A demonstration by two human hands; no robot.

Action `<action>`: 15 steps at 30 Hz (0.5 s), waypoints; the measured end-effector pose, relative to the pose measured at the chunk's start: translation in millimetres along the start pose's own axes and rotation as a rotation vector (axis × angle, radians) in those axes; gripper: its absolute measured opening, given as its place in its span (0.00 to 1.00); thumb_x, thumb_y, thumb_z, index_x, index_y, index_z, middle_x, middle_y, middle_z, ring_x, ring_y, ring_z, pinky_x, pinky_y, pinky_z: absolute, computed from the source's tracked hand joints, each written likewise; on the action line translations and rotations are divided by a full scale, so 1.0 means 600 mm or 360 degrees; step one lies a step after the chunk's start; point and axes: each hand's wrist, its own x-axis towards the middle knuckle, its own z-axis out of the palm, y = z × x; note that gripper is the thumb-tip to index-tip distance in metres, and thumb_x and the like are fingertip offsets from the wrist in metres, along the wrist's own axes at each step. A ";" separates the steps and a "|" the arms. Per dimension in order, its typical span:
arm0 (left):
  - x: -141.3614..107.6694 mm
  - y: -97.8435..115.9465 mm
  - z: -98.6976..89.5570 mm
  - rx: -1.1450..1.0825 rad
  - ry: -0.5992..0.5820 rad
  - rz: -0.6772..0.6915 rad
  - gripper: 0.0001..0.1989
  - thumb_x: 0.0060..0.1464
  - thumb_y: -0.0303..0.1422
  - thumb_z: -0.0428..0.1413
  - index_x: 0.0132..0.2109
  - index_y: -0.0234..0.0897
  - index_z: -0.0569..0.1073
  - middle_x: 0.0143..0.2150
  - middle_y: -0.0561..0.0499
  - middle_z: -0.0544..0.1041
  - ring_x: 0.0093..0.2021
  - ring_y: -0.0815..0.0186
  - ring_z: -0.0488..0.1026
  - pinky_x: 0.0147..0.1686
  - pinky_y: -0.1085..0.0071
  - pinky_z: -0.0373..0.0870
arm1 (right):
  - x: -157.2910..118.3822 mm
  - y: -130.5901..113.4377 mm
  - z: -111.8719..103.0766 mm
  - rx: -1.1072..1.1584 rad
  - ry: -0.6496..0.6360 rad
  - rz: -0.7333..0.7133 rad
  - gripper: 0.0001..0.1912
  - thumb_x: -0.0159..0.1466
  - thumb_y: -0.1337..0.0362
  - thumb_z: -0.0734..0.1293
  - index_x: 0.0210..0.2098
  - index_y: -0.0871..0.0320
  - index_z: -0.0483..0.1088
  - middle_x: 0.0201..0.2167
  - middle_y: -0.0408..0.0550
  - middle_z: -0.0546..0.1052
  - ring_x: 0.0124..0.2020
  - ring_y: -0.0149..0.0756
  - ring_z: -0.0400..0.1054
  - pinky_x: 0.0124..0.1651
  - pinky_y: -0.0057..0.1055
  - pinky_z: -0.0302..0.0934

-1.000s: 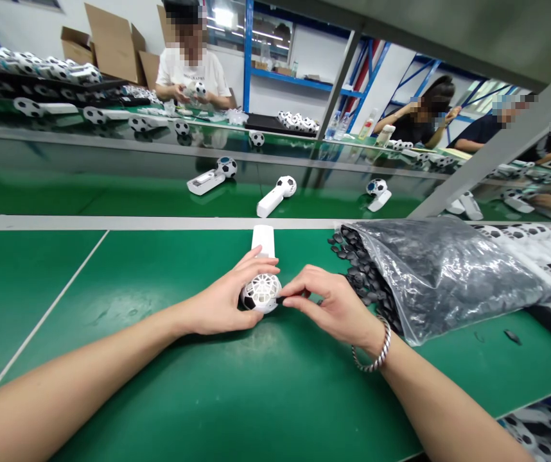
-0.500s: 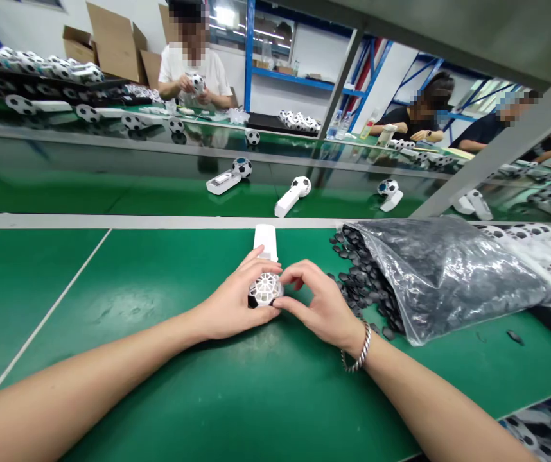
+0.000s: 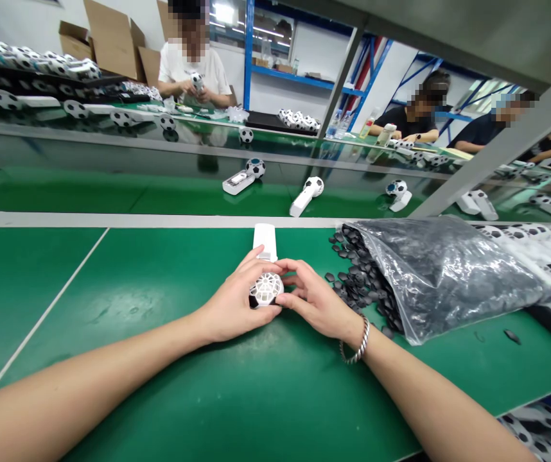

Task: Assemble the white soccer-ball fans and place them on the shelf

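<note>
Between my hands is a football-patterned handheld fan, its round head showing a white openwork grille and black patches low on the side. Its white handle points away from me on the green table. My left hand is wrapped round the left side of the fan head. My right hand closes on the head's right side, thumb and fingers bent against it. Whether a small piece sits under the right fingertips is hidden. To the right, small black pieces spill from a clear plastic bag.
Beyond the table's pale edge runs a green conveyor with several football fans on it. A slanted grey post rises at right. White parts lie behind the bag. A person sits across the line, with others at far right.
My right fingers have moved closer onto the fan head, reaching over its far right edge. Fans on the near conveyor have shifted right, and a white part has entered at the left.
</note>
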 end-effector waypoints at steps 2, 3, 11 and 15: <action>-0.001 -0.001 0.002 -0.0003 0.0023 -0.0013 0.22 0.45 0.30 0.55 0.50 0.40 0.63 0.56 0.49 0.64 0.64 0.56 0.38 0.59 0.51 0.49 | 0.000 0.001 -0.002 -0.0004 -0.0010 -0.0007 0.21 0.60 0.63 0.62 0.53 0.52 0.55 0.49 0.51 0.60 0.49 0.38 0.61 0.39 0.32 0.69; -0.001 -0.001 0.003 -0.0002 0.0027 -0.0013 0.22 0.45 0.30 0.55 0.50 0.41 0.63 0.56 0.49 0.64 0.64 0.56 0.38 0.59 0.51 0.49 | 0.000 0.002 -0.003 -0.0007 -0.0009 -0.0008 0.21 0.60 0.63 0.62 0.53 0.52 0.55 0.49 0.51 0.60 0.49 0.38 0.61 0.39 0.32 0.69; 0.005 0.006 0.006 0.0080 0.0113 0.0015 0.19 0.44 0.26 0.52 0.47 0.39 0.63 0.55 0.48 0.64 0.64 0.59 0.42 0.59 0.54 0.50 | 0.000 0.003 0.014 -0.0048 0.0117 -0.0013 0.21 0.60 0.63 0.62 0.52 0.52 0.55 0.47 0.51 0.61 0.45 0.35 0.64 0.34 0.27 0.68; 0.005 0.002 -0.002 0.0030 -0.0013 0.0018 0.19 0.45 0.27 0.53 0.46 0.41 0.63 0.54 0.50 0.64 0.64 0.59 0.41 0.59 0.55 0.49 | 0.004 -0.005 -0.018 -0.0464 0.0177 -0.0077 0.16 0.61 0.60 0.61 0.48 0.53 0.60 0.43 0.49 0.65 0.42 0.34 0.65 0.38 0.31 0.67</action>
